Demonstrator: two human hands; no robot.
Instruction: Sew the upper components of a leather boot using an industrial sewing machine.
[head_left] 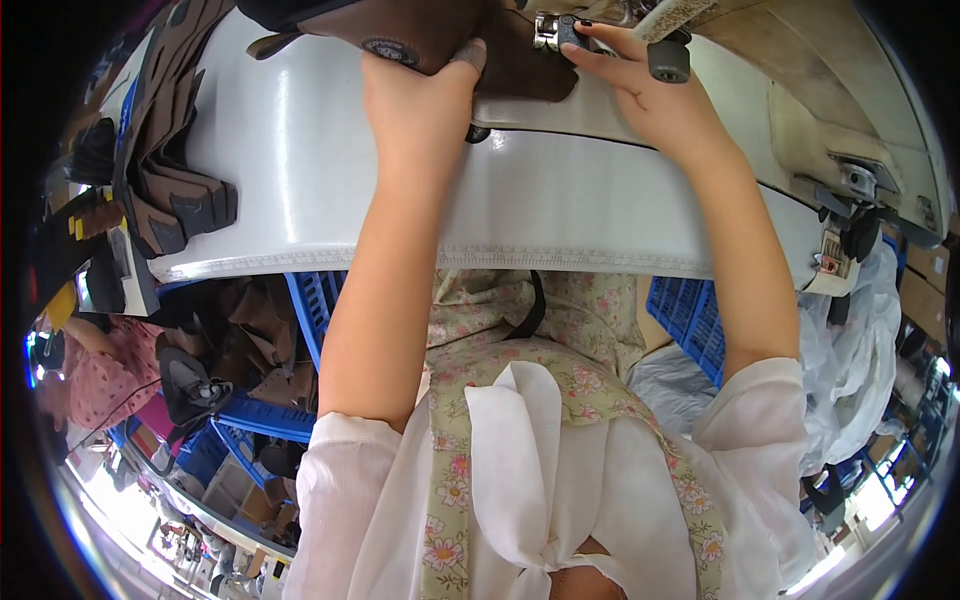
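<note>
At the top of the view my left hand (425, 100) grips a brown leather piece (535, 75) with a round dark badge, its thumb lying on top. The piece lies on the white sewing machine bed (560, 185), and its far part runs out of the picture. To the right, my right hand (650, 90) reaches in beside the sewing head. Its thumb and forefinger are closed at a small dark wheel (569, 31) next to shiny metal parts. The leather's right end sits just below that wheel. The remaining fingers are partly hidden behind a dark cylindrical knob (669, 60).
A stack of brown cut pieces (180, 190) lies at the bed's left end. Below left, a blue crate (262, 418) holds brown pieces. Another blue crate (690, 320) and clear plastic bags (850, 370) are at right. The machine arm (840, 90) overhangs the right side.
</note>
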